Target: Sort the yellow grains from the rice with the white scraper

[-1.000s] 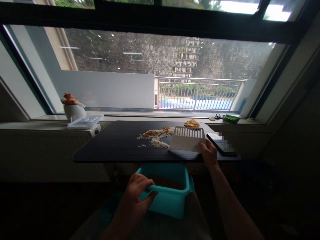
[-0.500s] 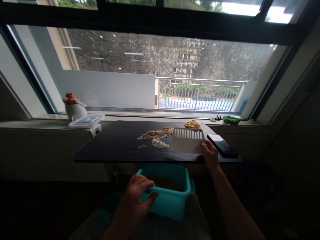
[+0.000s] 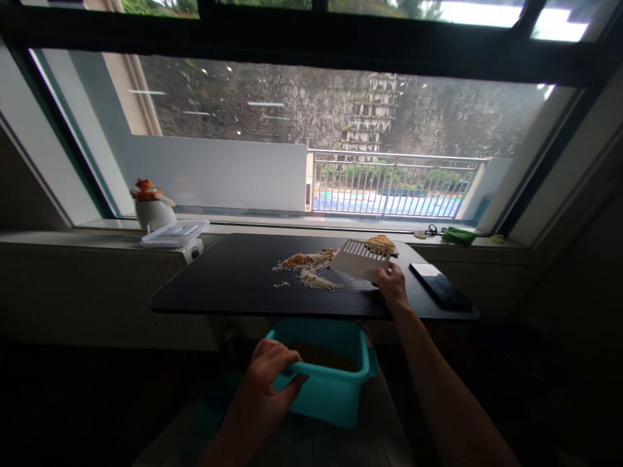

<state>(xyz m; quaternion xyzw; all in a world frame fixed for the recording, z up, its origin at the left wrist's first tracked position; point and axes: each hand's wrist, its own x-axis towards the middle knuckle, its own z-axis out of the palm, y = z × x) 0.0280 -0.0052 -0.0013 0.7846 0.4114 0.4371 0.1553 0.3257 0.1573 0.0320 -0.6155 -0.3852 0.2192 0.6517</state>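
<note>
My left hand (image 3: 270,379) is closed on the near left rim of a turquoise plastic bin (image 3: 331,395), which has brown granules (image 3: 321,355) inside. In my right hand (image 3: 392,285) is a pale slotted scoop (image 3: 359,263), gripped by its near right corner and tilted above the black tabletop (image 3: 228,279). Left of the scoop lies a loose pile of white grains (image 3: 314,279), with yellow-brown kernels (image 3: 296,261) heaped at its far side. Some grains are scattered around the pile and below the scoop.
A yellow cloth-like item (image 3: 382,242) lies behind the scoop, partly covered by it. A dark phone (image 3: 440,285) rests at the table's right. On the sill are a clear plastic lid (image 3: 175,233), a white pot (image 3: 154,215), scissors (image 3: 431,230) and a green packet (image 3: 459,236).
My right hand has moved the scoop away from me and tilted it, uncovering grains on the table. My left hand stays on the bin's rim. The view has shifted slightly.
</note>
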